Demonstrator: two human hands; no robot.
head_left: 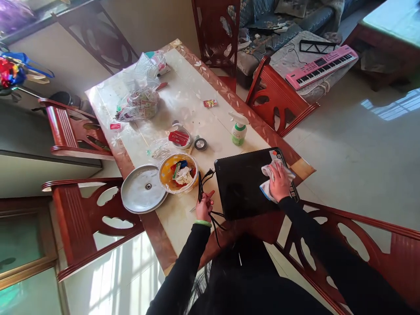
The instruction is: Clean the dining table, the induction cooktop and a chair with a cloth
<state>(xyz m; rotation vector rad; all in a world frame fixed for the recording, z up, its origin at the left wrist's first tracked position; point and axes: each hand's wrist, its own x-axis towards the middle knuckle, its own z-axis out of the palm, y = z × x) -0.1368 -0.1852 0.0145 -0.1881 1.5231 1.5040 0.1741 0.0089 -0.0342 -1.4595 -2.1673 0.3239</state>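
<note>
A black induction cooktop (243,179) lies flat at the near right corner of the table. My right hand (278,181) presses a pale cloth (266,192) with a blue edge onto its right end, beside the control strip. Left of the cooktop, my left hand (205,206) is closed around a bundled black power cord (200,186), whose plug end shows above the hand. A green bangle circles that wrist. A white spray bottle (239,132) with green contents stands just behind the cooktop.
A yellow bin (160,171) with scraps and a round metal lid (138,188) sit to the left. Farther back are a plastic bag of packets (141,104), a black round lid (200,143) and a red packet (210,103). Wooden chairs (285,96) surround the table.
</note>
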